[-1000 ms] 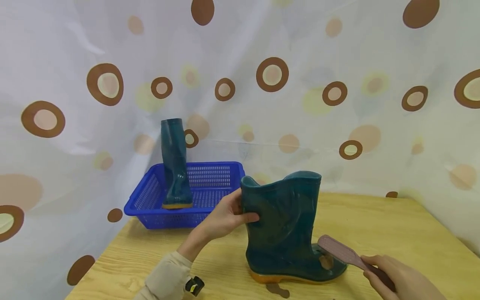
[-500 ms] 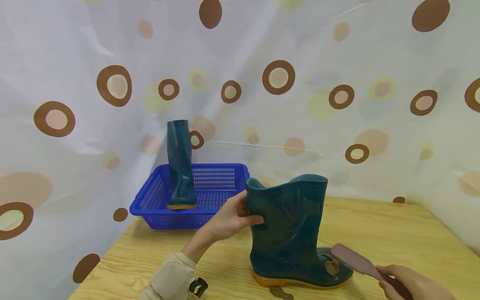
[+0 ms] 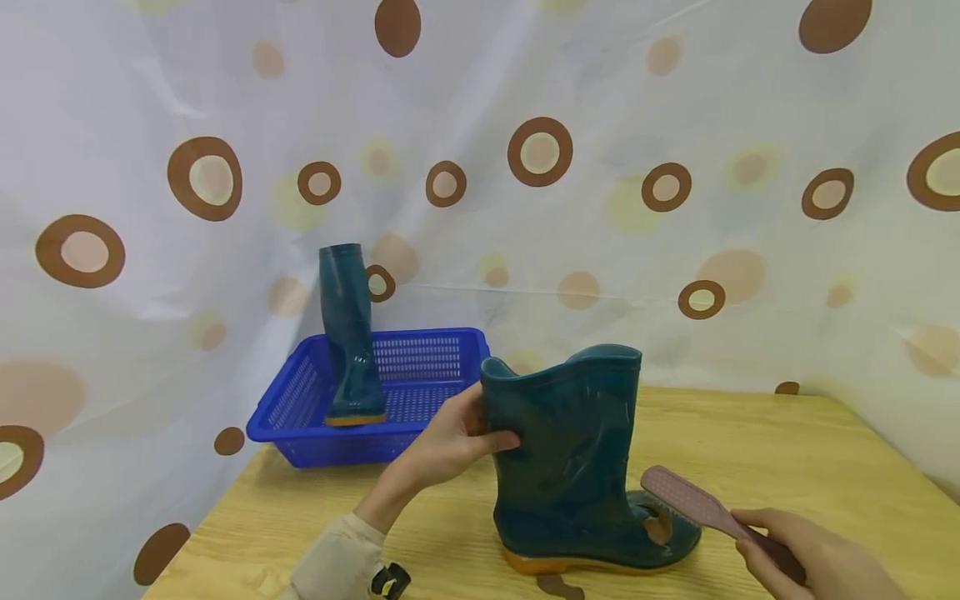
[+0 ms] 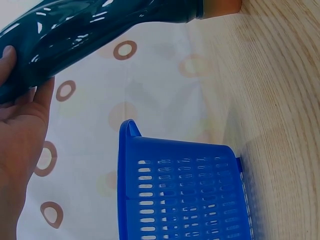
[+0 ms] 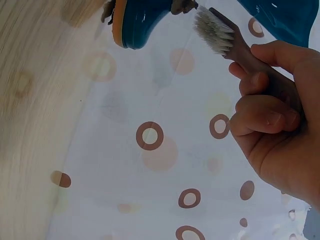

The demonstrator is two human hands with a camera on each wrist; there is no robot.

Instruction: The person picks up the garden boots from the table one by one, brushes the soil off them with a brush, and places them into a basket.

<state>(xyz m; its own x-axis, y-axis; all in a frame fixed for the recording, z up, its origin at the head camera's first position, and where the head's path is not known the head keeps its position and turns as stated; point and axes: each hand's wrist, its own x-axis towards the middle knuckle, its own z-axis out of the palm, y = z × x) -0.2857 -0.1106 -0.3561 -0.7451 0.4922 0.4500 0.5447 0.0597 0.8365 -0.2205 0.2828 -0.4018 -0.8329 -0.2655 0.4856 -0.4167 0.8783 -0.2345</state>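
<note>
A dark green rubber boot with a tan sole stands on the table, its toe pointing right. My left hand grips the back of its shaft near the top, thumb on the near side, other fingers behind it. In the left wrist view, that hand is wrapped round the shaft. A brown, muddy-looking patch lies on the boot's toe. My right hand holds a brush by its dark handle, with the head over the toe. White bristles show in the right wrist view, right beside the brown clump.
Behind on the left, a blue plastic basket holds a second green boot standing upright. A brown smear lies on the wooden table below the boot's heel. A patterned curtain hangs behind the table.
The brush went forward and down over the toe, then came back up slightly towards the shaft. My left hand keeps its grip on the boot, while the head view shifts a little.
</note>
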